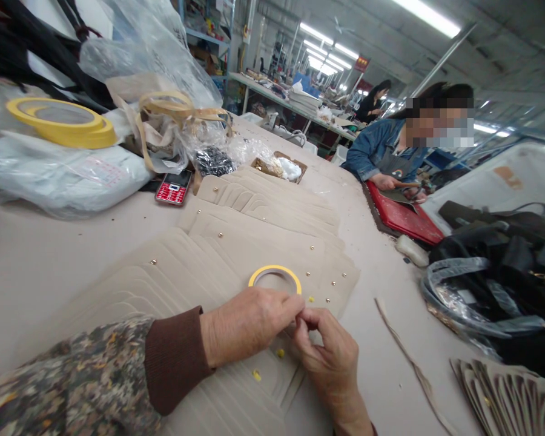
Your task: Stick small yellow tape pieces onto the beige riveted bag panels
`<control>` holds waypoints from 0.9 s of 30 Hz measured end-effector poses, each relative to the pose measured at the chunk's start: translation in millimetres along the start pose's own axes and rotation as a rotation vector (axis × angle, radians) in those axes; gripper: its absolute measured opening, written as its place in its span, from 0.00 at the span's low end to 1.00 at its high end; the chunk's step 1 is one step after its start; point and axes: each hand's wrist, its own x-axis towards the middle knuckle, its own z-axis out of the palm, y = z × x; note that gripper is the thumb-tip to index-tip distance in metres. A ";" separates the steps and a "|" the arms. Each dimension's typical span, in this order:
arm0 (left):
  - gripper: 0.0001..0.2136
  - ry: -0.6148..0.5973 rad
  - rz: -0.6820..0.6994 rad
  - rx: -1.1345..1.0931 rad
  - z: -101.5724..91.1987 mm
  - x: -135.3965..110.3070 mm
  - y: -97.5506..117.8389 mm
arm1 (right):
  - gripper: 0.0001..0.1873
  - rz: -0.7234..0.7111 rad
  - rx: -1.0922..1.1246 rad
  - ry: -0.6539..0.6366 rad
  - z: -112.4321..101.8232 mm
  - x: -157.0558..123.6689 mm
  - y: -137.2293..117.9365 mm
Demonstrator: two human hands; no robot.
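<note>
My left hand [254, 318], in a camouflage sleeve with a brown cuff, is closed on a roll of yellow tape [275, 268] whose ring shows beyond the fingers. Thumb and finger of my right hand [329, 354] are pinched together, touching the left fingertips; what they pinch is too small to make out. Under both hands lie overlapping beige fabric or leather panels [263, 242] with small metal studs. Little yellow tape pieces [256, 375] stick to the panels near my hands.
Left are yellow tape rolls [59, 121] on a plastic-wrapped bundle [68, 172] and a red phone [174, 188]. A small box [300, 166] stands at the back. Across the table, a person [376, 151] works at a red board [404, 215]. Black bags [495, 272] and folded strips [504, 393] lie right.
</note>
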 end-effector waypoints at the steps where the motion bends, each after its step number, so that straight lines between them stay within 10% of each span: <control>1: 0.05 -0.004 -0.020 0.023 -0.7 0.4 0.5 | 0.06 0.041 0.015 0.009 -0.1 -0.6 -1.7; 11: 0.04 0.086 0.096 0.190 -0.4 -0.1 11.8 | 0.18 1.019 0.710 -0.162 -8.3 2.4 0.2; 27: 0.04 -0.186 -0.011 0.227 -6.4 0.4 12.6 | 0.18 0.912 0.344 -0.522 -15.6 -22.2 10.4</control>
